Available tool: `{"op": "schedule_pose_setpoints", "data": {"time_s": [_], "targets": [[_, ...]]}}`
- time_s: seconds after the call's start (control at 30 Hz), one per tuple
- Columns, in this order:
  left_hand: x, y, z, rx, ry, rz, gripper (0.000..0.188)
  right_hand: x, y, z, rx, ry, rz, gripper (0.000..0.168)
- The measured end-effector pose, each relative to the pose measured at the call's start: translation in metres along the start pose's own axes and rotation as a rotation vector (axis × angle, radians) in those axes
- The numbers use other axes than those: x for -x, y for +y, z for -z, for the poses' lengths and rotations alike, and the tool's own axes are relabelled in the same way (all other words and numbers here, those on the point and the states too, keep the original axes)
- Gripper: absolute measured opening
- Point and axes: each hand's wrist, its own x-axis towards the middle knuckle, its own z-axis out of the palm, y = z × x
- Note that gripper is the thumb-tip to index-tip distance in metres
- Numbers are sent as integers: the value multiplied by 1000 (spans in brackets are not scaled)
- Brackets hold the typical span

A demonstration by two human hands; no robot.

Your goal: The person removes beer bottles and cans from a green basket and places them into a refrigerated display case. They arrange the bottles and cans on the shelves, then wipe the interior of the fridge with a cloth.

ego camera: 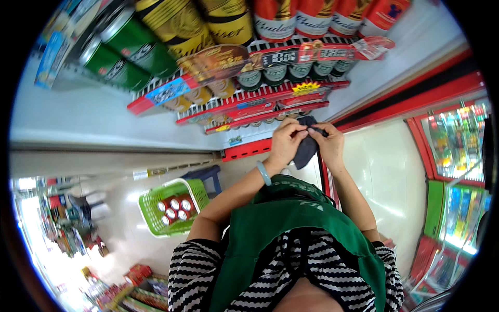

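Observation:
A dark grey cloth (305, 150) hangs between my two hands in front of the green apron (280, 222). My left hand (285, 140) pinches its upper part between thumb and fingers; a pale bangle (264, 173) sits on that wrist. Close beside it, my right hand (330, 143) grips the cloth's other upper edge. Beyond the hands, shelves of a drinks cooler hold red and white beer cans (275, 23), yellow cans (227, 23), large green cans (132, 45) and, one level down, green-and-white containers (275, 75).
A green plastic basket (150, 218) with several red cans (170, 213) stands at the left by a blue stool (210, 175). The cooler's red frame (413, 99) runs along the right. Further right are other glass-fronted coolers (460, 144). Stacked goods (140, 292) lie at lower left.

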Motion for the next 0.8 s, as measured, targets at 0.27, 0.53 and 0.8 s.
{"op": "schedule_pose_setpoints", "data": {"time_s": [0.27,0.53,0.8], "targets": [[-2,35,99,-568,330,-143,22,-35,-42,-93,-62,-246,539,24],[-19,10,139,-1262,155,54,45,-64,-48,-148,698,-196,1059,41],[-34,-14,147,-1430,101,59,27,-77,-42,-158,907,-340,871,50]]}}
